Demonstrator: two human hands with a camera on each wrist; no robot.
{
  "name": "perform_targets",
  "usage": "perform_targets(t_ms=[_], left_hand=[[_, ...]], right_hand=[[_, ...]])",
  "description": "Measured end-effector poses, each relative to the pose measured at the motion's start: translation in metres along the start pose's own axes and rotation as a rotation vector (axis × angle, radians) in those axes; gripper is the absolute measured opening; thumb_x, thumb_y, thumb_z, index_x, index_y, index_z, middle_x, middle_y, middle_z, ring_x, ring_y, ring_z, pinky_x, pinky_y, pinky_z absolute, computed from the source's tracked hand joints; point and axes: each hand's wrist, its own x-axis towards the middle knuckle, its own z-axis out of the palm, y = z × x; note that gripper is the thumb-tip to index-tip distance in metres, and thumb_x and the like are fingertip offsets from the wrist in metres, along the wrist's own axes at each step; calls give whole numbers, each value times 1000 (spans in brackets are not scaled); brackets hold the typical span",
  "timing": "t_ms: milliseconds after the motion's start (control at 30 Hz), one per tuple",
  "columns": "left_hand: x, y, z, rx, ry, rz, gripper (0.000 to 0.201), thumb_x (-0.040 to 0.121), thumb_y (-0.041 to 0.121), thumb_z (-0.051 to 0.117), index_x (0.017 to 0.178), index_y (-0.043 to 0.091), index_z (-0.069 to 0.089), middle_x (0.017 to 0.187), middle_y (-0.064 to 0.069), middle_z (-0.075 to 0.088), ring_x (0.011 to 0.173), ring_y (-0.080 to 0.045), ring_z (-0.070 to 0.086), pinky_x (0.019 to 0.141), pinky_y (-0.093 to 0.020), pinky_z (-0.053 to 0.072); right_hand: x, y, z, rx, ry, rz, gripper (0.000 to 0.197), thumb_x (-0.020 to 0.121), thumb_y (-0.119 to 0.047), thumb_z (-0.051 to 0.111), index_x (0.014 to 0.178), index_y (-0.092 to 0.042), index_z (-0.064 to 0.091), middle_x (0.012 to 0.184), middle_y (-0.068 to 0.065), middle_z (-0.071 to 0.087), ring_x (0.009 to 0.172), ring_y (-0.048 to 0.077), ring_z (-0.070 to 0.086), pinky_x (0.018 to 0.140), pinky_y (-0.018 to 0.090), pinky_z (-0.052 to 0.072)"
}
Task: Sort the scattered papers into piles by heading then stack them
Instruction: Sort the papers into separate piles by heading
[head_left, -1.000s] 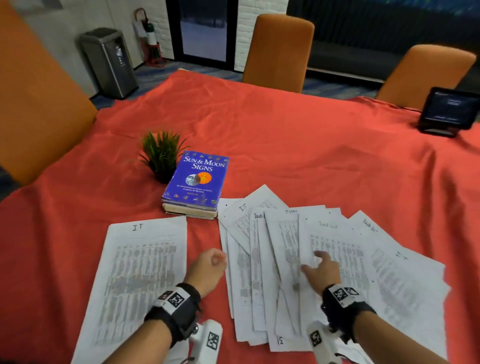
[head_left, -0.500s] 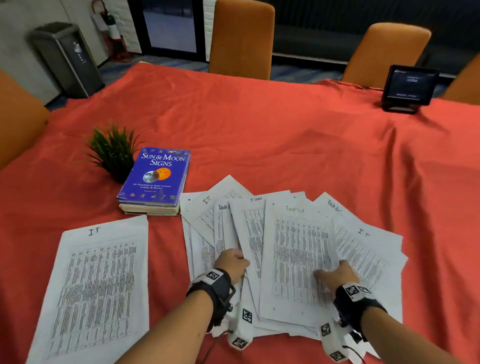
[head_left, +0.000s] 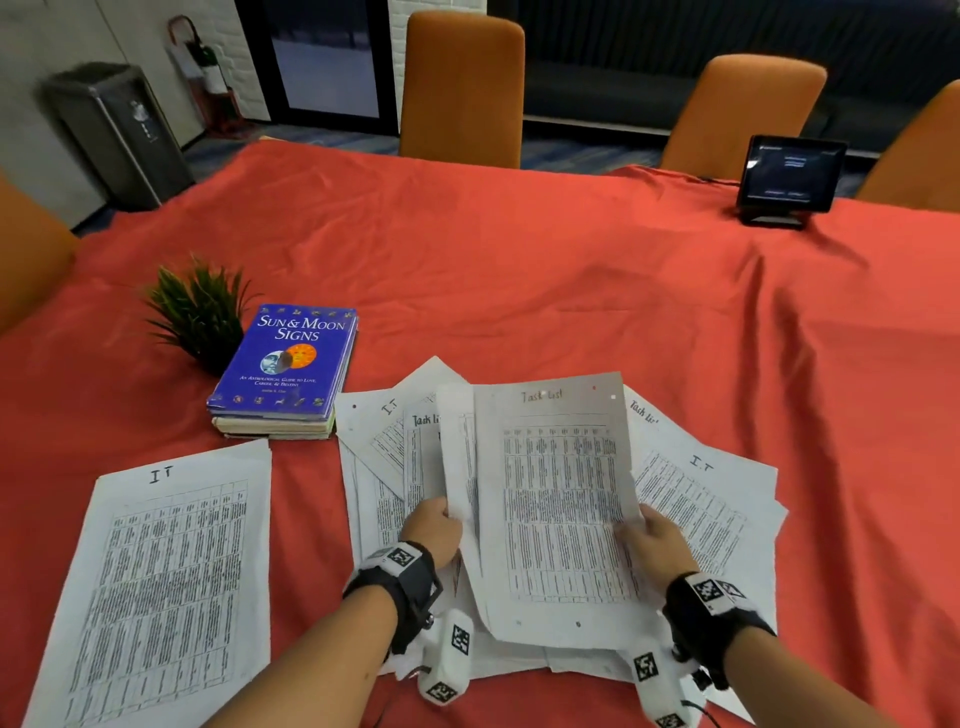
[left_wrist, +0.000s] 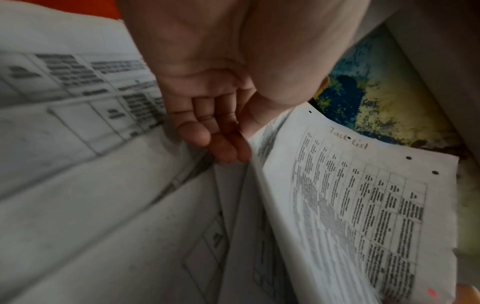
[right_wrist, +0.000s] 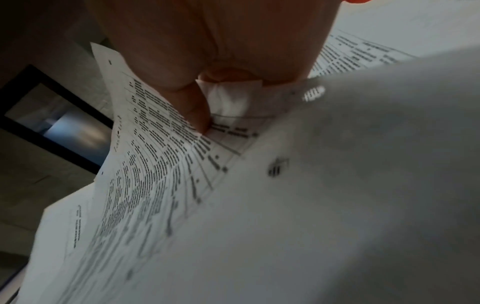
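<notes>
A "Task list" sheet (head_left: 558, 493) is raised off the fan of scattered papers (head_left: 711, 499) on the red cloth. My right hand (head_left: 638, 526) pinches its right edge, and the thumb (right_wrist: 198, 112) presses on the print. Just left of it stands a curled sheet (head_left: 457, 452), whose lower edge my left hand (head_left: 445, 513) grips. The left wrist view shows the fingers (left_wrist: 207, 133) beside the "Task list" sheet (left_wrist: 363, 205). A separate sheet headed "IT" (head_left: 171, 571) lies flat at the left. Sheets headed "IT" and "Task list" are mixed in the fan.
A blue book (head_left: 285, 364) on another book and a small green plant (head_left: 200, 312) sit behind the IT sheet. A tablet on a stand (head_left: 789, 176) is at the far right. Orange chairs (head_left: 462, 88) line the far edge, and bare red cloth (head_left: 571, 291) lies beyond the papers.
My left hand moved from the cloth onto the fan and took hold of a sheet. My right hand shifted to the top sheet's right edge and lifted it. The view turned right.
</notes>
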Motion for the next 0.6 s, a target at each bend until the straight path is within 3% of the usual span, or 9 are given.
perform_targets(t_ms=[67, 133, 200, 300, 333, 400, 433, 500, 600], left_hand=[[3, -14, -8, -2, -42, -33, 22, 82, 2, 37, 81, 6, 59, 77, -11, 58, 72, -26, 57, 67, -32, 48], [6, -27, -15, 7, -77, -62, 24, 82, 1, 36, 86, 0, 60, 83, -22, 62, 83, -35, 65, 72, -41, 53], [1, -36, -20, -21, -82, -87, 19, 86, 4, 38, 81, 4, 56, 80, -22, 60, 78, -38, 66, 67, -44, 54], [-10, -43, -23, -223, -113, -138, 19, 92, 18, 42, 91, 8, 58, 78, -14, 58, 61, -26, 58, 49, -29, 44], [-12, -44, -23, -259, -138, -131, 20, 94, 21, 43, 98, 9, 59, 82, -11, 61, 64, -25, 60, 52, -28, 47], [-12, -47, -20, -209, -148, -56, 16, 95, 22, 48, 105, 14, 58, 97, -5, 66, 86, -23, 66, 75, -31, 54], [-12, -48, -19, -161, -123, -26, 13, 95, 19, 49, 105, 18, 57, 102, -2, 66, 95, -22, 65, 84, -30, 52], [-11, -52, -18, -97, -61, -11, 13, 94, 14, 48, 103, 20, 55, 104, -1, 64, 99, -22, 63, 83, -26, 49], [-12, -57, -20, -91, 9, -56, 11, 94, 11, 46, 98, 16, 55, 100, -4, 63, 94, -23, 61, 73, -25, 46]], right_hand=[[0, -2, 8, 19, -62, 27, 13, 95, -15, 52, 103, -23, 59, 93, 4, 72, 82, 21, 71, 62, 27, 53], [2, -3, 20, 32, -133, 67, 13, 94, -15, 53, 103, -22, 59, 96, 5, 73, 84, 23, 73, 70, 37, 59], [4, 0, 33, 52, -186, 98, 18, 91, -12, 56, 108, -18, 59, 99, 8, 74, 86, 26, 74, 80, 48, 59], [9, 8, 53, 28, -241, 117, 28, 87, -11, 58, 114, -16, 59, 101, 9, 74, 89, 28, 73, 84, 52, 57], [10, 11, 58, 8, -256, 121, 33, 86, -13, 59, 118, -16, 57, 103, 8, 73, 90, 28, 73, 85, 51, 57], [20, 21, 66, -66, -260, 109, 51, 80, -25, 63, 130, -16, 52, 111, 5, 70, 95, 25, 71, 90, 48, 55], [20, 21, 69, -112, -264, 106, 59, 77, -32, 65, 133, -17, 50, 114, 4, 69, 97, 23, 70, 93, 47, 54], [18, 14, 70, -173, -250, 100, 54, 78, -34, 67, 127, -18, 52, 110, 2, 70, 93, 21, 70, 92, 44, 55], [14, 5, 56, -224, -112, 107, 33, 86, -27, 65, 116, -20, 53, 95, 3, 68, 76, 20, 66, 80, 39, 57]])
